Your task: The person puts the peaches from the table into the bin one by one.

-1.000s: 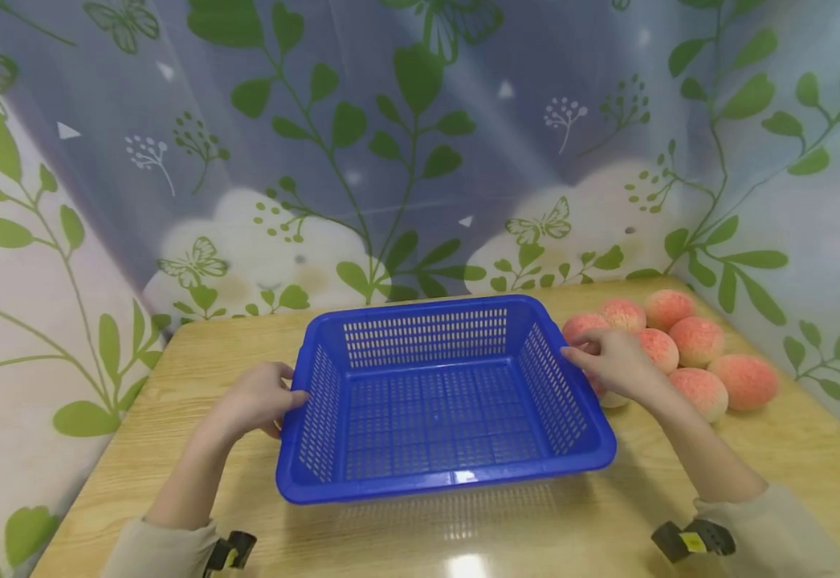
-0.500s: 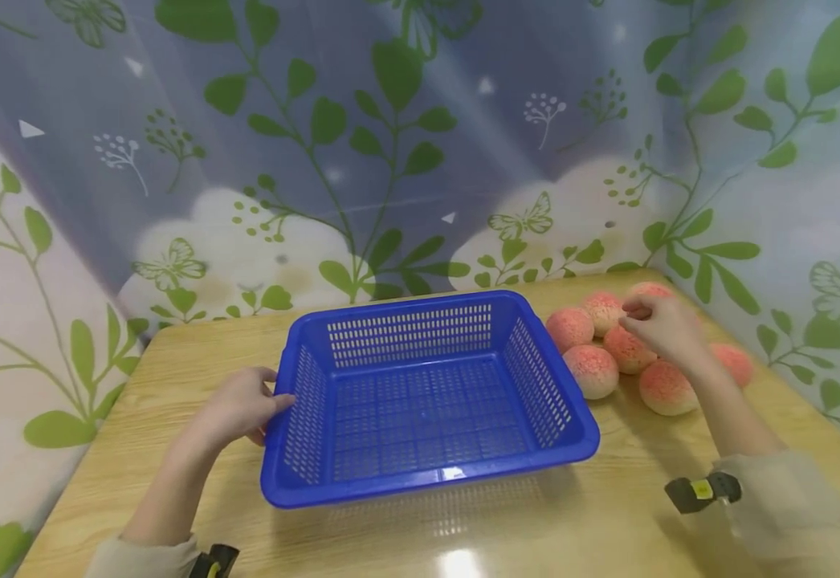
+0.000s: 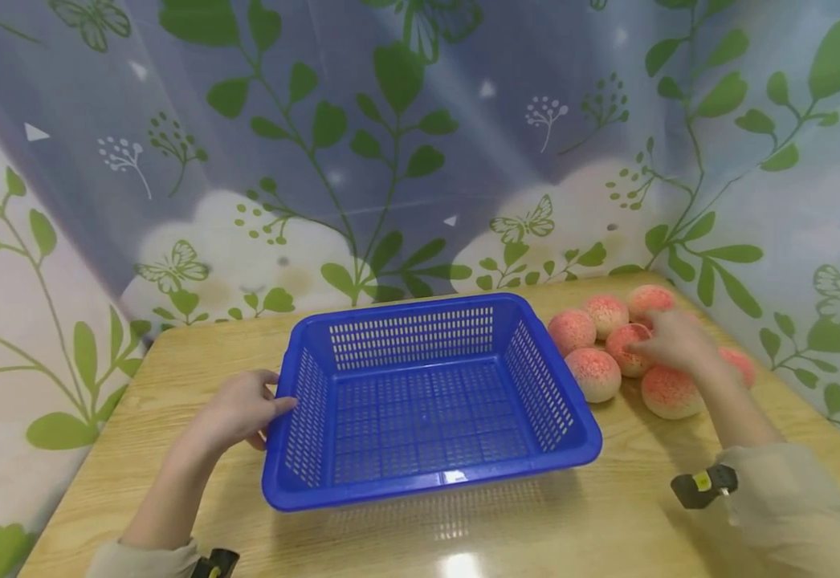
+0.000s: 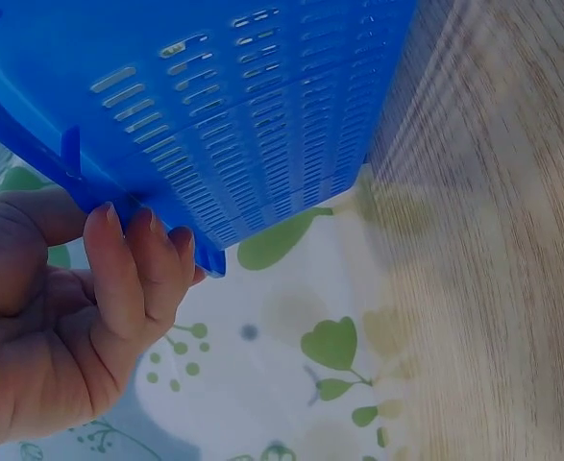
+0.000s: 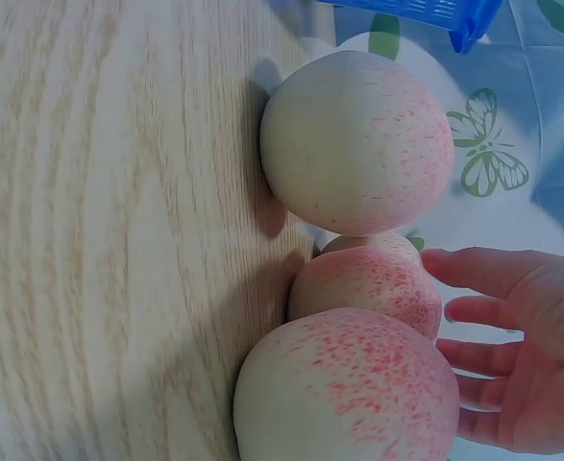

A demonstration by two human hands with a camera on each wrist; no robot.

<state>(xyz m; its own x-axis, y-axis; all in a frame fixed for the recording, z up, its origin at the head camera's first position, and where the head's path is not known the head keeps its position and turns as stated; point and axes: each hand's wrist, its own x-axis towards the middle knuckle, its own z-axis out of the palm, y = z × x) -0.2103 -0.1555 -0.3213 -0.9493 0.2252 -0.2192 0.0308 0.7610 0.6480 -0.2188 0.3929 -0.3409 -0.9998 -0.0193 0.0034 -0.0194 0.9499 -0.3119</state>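
Observation:
A blue plastic basket [image 3: 434, 480] with slotted walls stands on the table. My left hand [image 3: 239, 408] grips its left rim, thumb over the top; the left wrist view shows curled fingers [image 4: 118, 269] under the rim's outer side. Several pink-and-cream peaches [image 3: 593, 375] lie grouped to the right of the basket. Over them is my right hand [image 3: 676, 341], partly covering a few. In the right wrist view its fingers are spread and fairly straight, the thumb tip by a middle peach [image 5: 363, 288]; nothing is held. Whether it touches that peach is hard to tell.
The wooden table [image 3: 203, 345] extends around the basket. A patterned cloth [image 3: 405, 144] with leaves and butterflies hangs behind the table and at both sides. Another peach [image 5: 358, 144] sits nearest the basket in the right wrist view.
My right hand has left the basket's right rim, moved right and come down over the peaches. My left hand keeps its grip on the left rim. The head view has shifted slightly.

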